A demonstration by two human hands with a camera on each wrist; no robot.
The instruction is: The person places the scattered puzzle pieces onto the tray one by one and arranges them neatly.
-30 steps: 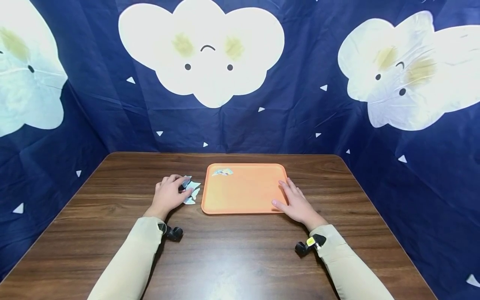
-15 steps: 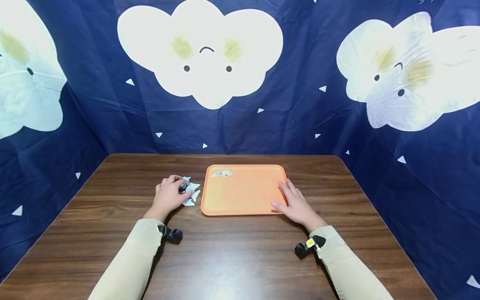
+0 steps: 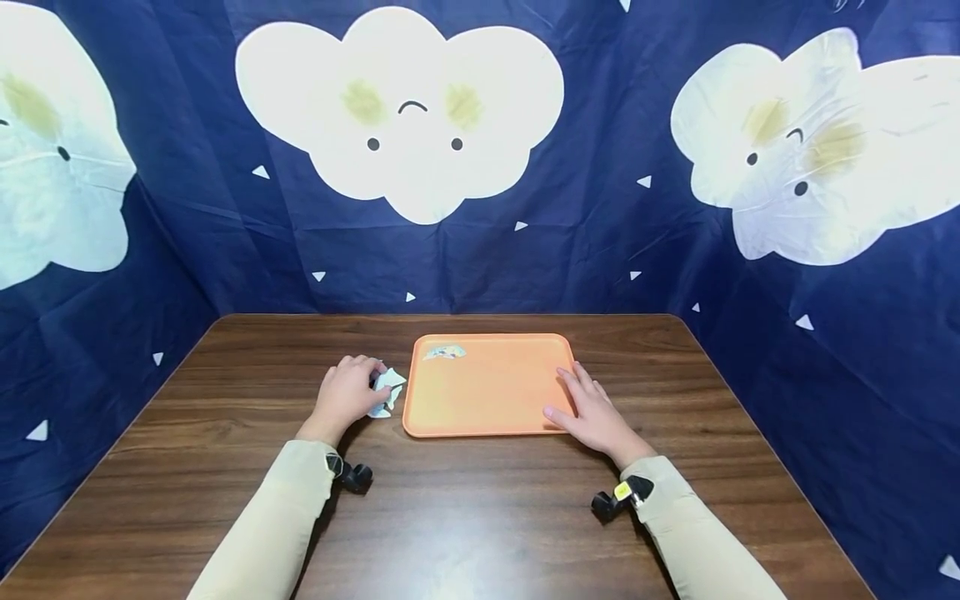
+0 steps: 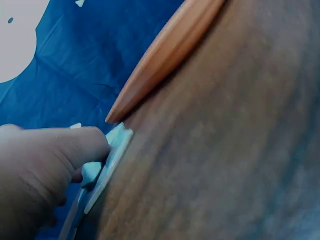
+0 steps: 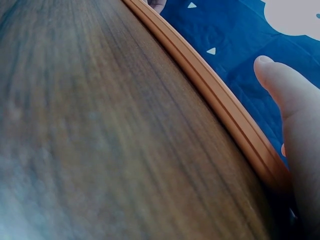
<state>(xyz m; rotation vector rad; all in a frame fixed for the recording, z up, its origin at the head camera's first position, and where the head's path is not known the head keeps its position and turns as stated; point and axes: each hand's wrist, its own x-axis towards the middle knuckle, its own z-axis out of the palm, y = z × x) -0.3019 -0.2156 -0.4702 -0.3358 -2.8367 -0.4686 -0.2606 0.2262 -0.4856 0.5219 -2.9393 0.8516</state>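
Note:
Several jagged light-blue flat pieces [image 3: 389, 382] lie on the table just left of the orange tray [image 3: 491, 385]. My left hand [image 3: 347, 394] is over them, thumb and fingers curled down. In the left wrist view a small light-blue piece [image 4: 91, 174] shows between the thumb and the fingers, and the thumb tip reaches over a larger flat piece [image 4: 116, 157]. The hand covers part of the group. My right hand [image 3: 596, 417] rests at the tray's right edge with fingers spread and extended. A printed multicoloured piece [image 3: 446, 352] lies in the tray's far left corner.
The tray lies on a brown wood-grain table [image 3: 465, 508]. Behind it hangs a dark blue cloth [image 3: 480, 267] with white clouds [image 3: 401, 175]. Each wrist carries a small black camera, one at the left wrist [image 3: 358, 478] and one at the right [image 3: 604, 505].
My left hand has shifted slightly right over the light-blue pieces and now covers the far one. The right hand stays at the tray's edge. The whole head view has dropped a little.

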